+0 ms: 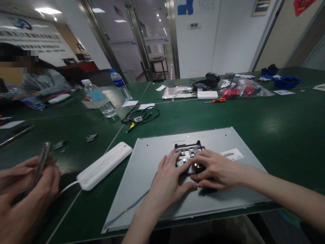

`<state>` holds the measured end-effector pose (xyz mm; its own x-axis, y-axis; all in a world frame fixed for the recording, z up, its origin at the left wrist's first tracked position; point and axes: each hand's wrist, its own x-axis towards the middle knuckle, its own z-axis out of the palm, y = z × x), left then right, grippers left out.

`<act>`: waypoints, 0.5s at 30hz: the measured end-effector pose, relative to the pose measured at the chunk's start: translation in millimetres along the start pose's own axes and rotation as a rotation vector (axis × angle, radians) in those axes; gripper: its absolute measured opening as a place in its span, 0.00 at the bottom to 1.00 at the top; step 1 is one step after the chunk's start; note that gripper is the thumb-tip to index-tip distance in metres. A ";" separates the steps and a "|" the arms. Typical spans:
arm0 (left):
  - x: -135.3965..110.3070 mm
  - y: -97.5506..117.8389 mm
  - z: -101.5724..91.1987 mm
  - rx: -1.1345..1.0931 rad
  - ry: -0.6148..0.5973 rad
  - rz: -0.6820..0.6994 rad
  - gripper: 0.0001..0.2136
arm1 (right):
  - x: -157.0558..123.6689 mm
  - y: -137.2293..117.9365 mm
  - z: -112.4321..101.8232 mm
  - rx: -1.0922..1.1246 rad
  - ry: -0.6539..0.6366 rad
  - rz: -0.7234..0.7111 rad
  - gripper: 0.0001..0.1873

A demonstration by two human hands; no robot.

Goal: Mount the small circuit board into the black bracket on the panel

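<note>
A metal-and-black mechanism [188, 153] lies on a gray panel [154, 149] at the near middle of the green counter [286, 135]. The left hand [169, 179] spreads wide, fingertips touching the mechanism's left side. The right hand [217, 169] curls narrow over its right side; I cannot tell whether it grips anything. A white power strip [104, 166] sits just left of the panel.

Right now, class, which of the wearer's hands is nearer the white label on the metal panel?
Right: the right hand lies beside the white label; the left hand is farther away, left of both.
</note>
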<state>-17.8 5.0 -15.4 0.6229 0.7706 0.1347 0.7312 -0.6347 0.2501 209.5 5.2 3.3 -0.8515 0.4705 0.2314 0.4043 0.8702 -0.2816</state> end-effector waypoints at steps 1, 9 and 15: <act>-0.1 -0.5 0.4 0.003 0.001 -0.001 0.32 | 0.1 -0.3 -1.1 0.001 -0.001 -0.005 0.14; 1.4 -1.6 0.4 0.004 -0.022 -0.029 0.34 | -1.3 3.3 -1.5 0.070 0.010 -0.009 0.15; 3.1 0.9 -1.6 0.003 -0.040 -0.052 0.35 | -1.7 5.4 -1.8 0.102 -0.003 -0.012 0.15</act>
<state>-15.6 6.9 -13.2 0.5944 0.7998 0.0831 0.7637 -0.5939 0.2530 213.7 9.4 3.0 -0.8573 0.4595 0.2323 0.3581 0.8563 -0.3722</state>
